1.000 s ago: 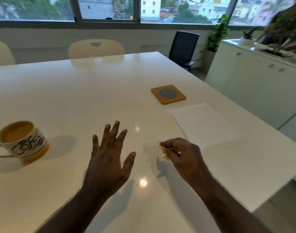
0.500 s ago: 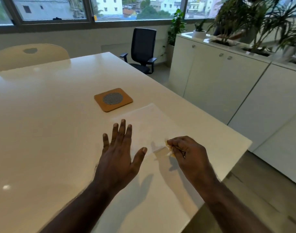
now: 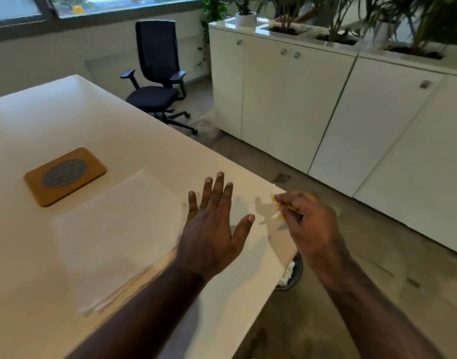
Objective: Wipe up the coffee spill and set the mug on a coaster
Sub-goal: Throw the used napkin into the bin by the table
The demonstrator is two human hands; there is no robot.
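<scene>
My right hand (image 3: 306,220) pinches a small crumpled, coffee-stained tissue (image 3: 278,207) above the table's right corner. My left hand (image 3: 214,225) hovers flat over the white table (image 3: 144,141), fingers spread and holding nothing. A clean white paper napkin (image 3: 118,229) lies flat on the table to the left of my left hand. Beyond it sits a brown square coaster (image 3: 65,174) with a grey mesh disc in its middle. The mug is out of view.
A dark bin (image 3: 292,274) with white paper in it stands on the floor under the table's corner. White cabinets (image 3: 326,104) with planters on top line the right side. A black office chair (image 3: 157,81) stands behind the table.
The view has swung right, so the mug has left the frame and the floor and bin have come in. My right hand with the tissue has moved to the table's corner.
</scene>
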